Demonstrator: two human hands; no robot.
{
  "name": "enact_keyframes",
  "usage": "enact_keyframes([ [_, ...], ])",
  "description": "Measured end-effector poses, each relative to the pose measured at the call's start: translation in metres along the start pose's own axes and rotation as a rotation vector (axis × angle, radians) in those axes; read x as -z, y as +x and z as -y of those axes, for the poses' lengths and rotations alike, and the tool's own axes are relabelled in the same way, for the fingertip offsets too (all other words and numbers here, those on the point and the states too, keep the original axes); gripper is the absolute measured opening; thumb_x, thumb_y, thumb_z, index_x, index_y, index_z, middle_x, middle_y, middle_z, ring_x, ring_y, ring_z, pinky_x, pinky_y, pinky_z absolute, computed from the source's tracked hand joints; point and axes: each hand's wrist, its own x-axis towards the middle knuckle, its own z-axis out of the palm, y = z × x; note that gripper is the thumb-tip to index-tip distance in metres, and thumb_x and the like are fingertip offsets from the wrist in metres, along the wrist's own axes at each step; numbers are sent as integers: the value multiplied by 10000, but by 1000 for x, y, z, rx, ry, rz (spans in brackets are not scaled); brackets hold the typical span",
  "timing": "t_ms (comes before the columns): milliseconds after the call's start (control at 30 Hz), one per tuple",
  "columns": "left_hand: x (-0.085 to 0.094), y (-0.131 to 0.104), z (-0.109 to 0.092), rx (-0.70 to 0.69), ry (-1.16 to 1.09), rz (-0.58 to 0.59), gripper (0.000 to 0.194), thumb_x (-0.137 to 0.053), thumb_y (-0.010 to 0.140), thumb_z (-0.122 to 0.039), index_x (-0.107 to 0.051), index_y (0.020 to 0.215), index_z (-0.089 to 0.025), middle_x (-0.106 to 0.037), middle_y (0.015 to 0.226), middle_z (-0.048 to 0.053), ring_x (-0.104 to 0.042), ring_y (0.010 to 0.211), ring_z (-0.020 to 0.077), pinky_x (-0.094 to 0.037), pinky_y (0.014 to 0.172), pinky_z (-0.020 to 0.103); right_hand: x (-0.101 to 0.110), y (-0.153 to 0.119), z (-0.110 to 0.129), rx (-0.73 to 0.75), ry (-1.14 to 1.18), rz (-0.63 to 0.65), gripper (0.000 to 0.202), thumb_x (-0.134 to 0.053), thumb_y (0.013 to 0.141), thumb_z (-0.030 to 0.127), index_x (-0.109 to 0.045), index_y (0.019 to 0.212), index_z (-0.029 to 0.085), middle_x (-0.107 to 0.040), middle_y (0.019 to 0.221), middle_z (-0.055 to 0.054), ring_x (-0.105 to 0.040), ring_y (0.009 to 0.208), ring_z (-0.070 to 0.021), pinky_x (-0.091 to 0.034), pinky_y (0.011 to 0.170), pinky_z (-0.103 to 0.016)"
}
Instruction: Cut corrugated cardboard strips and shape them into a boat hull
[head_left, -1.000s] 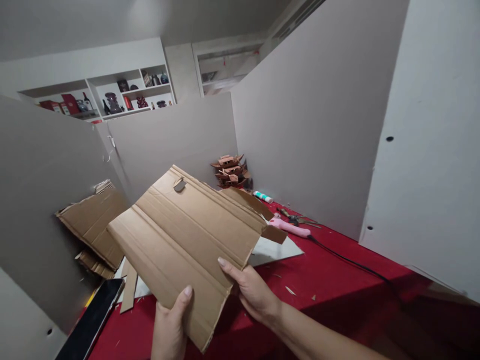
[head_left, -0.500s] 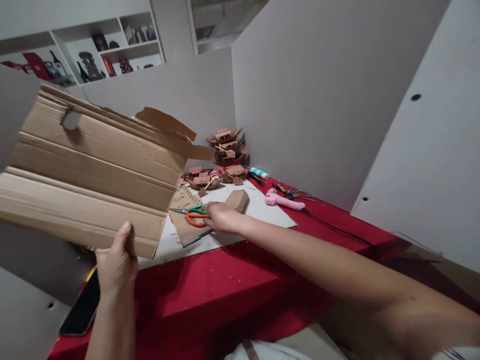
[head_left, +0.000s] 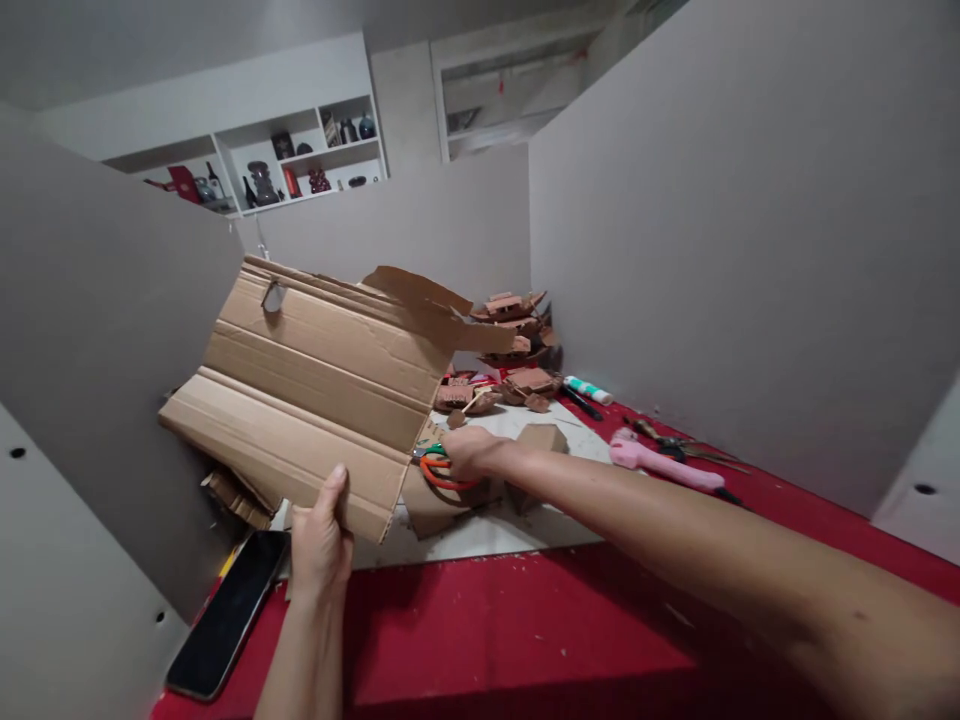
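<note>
My left hand [head_left: 322, 535] grips the lower edge of a large creased cardboard sheet [head_left: 322, 385], thumb on its face, holding it up above the table. The sheet has a round hole near its top left and a torn flap at its upper right. My right hand [head_left: 469, 453] is closed on scissors [head_left: 442, 472] with orange and green handles. Their blades meet the sheet's right edge and are mostly hidden there. Under the scissors, a smaller cardboard piece [head_left: 431, 510] lies on the white board [head_left: 517, 535].
Brown model boats [head_left: 517, 325] are stacked at the back corner, with more in front. A pink tool [head_left: 664, 462], a white-green tube [head_left: 589, 389] and pliers [head_left: 686, 447] lie on the right. A phone [head_left: 229, 615] rests at the left. Grey panels surround the red table [head_left: 525, 620].
The view has shifted, so the scene sits further right and lower. The scissors, held in my right hand, have come to the cardboard sheet's right edge.
</note>
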Motion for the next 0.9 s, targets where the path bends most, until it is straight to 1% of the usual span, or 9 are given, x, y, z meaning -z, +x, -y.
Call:
enact_keyframes([
  [67,2,1,0,-3,-10,-1,403,-743,659,-168,-661,1054,-167,-695,1061,64,-626,1032,213,-515,896,338,11,-9,-2,-15,-56,60,221,-726,721,316,-657,820,131,-666,838,-106,-636,787,-210,-482,683,-294],
  [100,2,1,-1,-2,-15,-4,400,-741,661,-169,-661,1053,-167,-696,1056,62,-627,1031,213,-516,893,337,17,-16,-3,-11,-71,73,228,-731,691,332,-662,804,146,-674,833,-111,-640,791,-226,-465,667,-282],
  [233,5,2,-3,-2,-59,-22,382,-738,661,-161,-666,1037,-169,-707,1025,54,-634,1016,206,-516,893,329,35,-61,-9,30,-70,101,216,-625,739,341,-657,899,201,-695,911,-88,-633,786,-225,-425,619,-255],
  [300,5,1,-4,16,-81,-27,371,-737,659,-153,-671,1024,-160,-712,1002,58,-645,984,204,-518,887,330,38,-91,-15,54,-32,125,206,-582,764,335,-654,919,221,-703,864,-56,-629,736,-207,-417,606,-243],
  [400,3,-1,-5,46,-96,-18,377,-733,661,-145,-670,1032,-155,-716,982,55,-658,937,201,-523,881,349,35,-131,-26,85,192,93,240,-596,741,387,-663,889,210,-697,838,-54,-613,728,-220,-416,625,-251],
  [500,-2,-7,-6,40,-96,-8,392,-732,663,-140,-668,1050,-161,-714,986,49,-661,917,192,-524,882,350,32,-161,-36,52,323,141,259,-610,729,426,-645,827,189,-670,809,-50,-587,720,-212,-416,608,-248],
  [567,-6,-11,-6,46,-89,-1,376,-725,673,-136,-673,1044,-167,-716,982,47,-661,908,180,-528,873,330,33,-174,-42,46,335,183,284,-606,731,431,-618,850,174,-649,826,-54,-575,745,-211,-423,628,-255],
  [700,-16,-21,-8,67,-75,32,335,-712,692,-128,-683,1020,-188,-718,965,26,-660,885,155,-544,829,285,41,-189,-49,169,368,287,415,-497,802,512,-558,964,135,-605,871,-81,-555,769,-209,-444,688,-291],
  [900,-32,-38,-7,84,-36,79,318,-723,684,-135,-689,996,-184,-720,927,23,-661,842,149,-562,759,256,51,-194,-48,268,451,255,568,-369,838,669,-546,941,139,-566,857,-82,-527,755,-192,-451,677,-280],
])
